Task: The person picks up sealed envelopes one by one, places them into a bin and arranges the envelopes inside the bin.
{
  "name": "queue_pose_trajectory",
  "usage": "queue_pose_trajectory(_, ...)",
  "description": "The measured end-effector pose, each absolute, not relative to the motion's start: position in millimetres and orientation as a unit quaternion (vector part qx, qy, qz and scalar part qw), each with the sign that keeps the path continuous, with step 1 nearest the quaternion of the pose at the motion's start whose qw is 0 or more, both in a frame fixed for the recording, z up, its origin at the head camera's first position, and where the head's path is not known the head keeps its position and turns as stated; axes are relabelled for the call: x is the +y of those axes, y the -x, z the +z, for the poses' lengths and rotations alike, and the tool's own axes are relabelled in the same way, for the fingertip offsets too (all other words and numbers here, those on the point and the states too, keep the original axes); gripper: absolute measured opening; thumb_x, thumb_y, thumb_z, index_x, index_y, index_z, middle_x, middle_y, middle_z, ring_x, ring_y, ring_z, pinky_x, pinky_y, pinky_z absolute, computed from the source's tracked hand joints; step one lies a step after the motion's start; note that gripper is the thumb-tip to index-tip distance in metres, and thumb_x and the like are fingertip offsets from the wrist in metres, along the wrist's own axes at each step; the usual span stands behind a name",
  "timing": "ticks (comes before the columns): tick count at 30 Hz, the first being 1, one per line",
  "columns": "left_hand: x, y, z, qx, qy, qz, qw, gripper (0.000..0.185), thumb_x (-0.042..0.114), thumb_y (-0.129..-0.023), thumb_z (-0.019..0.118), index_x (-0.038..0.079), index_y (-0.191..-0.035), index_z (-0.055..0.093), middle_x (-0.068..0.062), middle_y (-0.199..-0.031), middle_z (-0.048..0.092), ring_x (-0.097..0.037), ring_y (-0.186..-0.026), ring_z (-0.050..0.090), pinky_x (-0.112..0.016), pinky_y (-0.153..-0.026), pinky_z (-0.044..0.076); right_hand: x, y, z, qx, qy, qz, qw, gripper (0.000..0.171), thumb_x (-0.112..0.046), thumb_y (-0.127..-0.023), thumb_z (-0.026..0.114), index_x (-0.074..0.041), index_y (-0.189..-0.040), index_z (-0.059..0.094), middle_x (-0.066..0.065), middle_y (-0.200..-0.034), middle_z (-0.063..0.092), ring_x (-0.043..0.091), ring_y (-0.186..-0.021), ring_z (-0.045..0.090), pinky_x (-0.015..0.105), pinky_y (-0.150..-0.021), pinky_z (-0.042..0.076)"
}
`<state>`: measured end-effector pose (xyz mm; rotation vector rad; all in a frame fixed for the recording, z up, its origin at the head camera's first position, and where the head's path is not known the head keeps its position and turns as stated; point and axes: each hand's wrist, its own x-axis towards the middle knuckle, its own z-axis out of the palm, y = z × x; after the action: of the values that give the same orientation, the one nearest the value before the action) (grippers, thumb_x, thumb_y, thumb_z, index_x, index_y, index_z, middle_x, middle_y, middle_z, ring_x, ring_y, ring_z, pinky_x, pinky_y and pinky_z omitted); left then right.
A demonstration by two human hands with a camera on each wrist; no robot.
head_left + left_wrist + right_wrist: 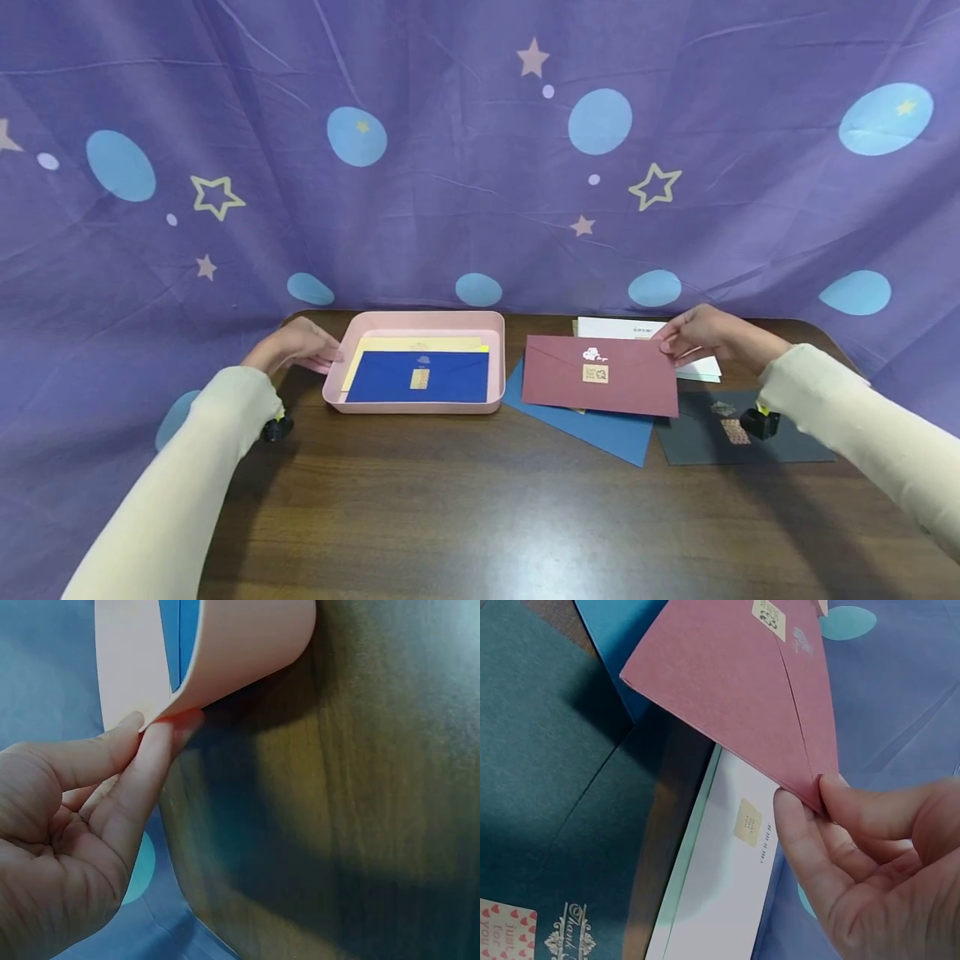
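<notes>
Pinched at its far-right corner by right hand (pixel 870 862), maroon envelope (pixel 600 375) runs long-axis left toward pink tray (pixel 420 319); left hand (pixel 296 346) pinches tray's left rim.

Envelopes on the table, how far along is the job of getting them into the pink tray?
Done: a dark blue envelope lies in the pink tray on top of a yellow one. In hand: the right hand pinches a corner of the maroon envelope, while the left hand holds the tray's edge. Left: the blue envelope, the dark grey envelope and the white one lie on the table.
</notes>
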<state>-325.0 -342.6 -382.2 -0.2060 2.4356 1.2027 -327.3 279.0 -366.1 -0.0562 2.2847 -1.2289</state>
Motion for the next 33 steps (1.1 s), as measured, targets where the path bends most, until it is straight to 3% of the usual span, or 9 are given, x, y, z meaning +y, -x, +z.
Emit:
queue_pose_trajectory(19, -354, 318, -397, 0.838, 0.073, 0.506, 0.192, 0.047, 0.003, -0.099, 0.061, -0.024, -0.134, 0.048, 0.002, -0.078, 0.073, -0.003, -0.068, 0.07, -0.024, -0.071, 0.066, 281, 331, -366, 0.85, 0.048, -0.456, 0.259, 0.031, -0.004, -0.097, 0.066, 0.013, -0.123, 0.065, 0.006, -0.092, 0.078, 0.018, -0.083, 0.074, 0.041, -0.085, 0.066)
queue_pose_trajectory(33, -355, 319, -397, 0.831, 0.082, 0.514, 0.197, 0.043, 0.002, -0.098, 0.061, -0.024, -0.131, 0.051, 0.003, -0.078, 0.073, -0.005, -0.069, 0.07, -0.023, -0.07, 0.066, 287, 340, -349, 0.849, 0.036, -0.469, 0.24, 0.027, 0.0, -0.099, 0.062, 0.011, -0.123, 0.066, -0.002, -0.091, 0.076, 0.013, -0.085, 0.072, 0.039, -0.088, 0.066)
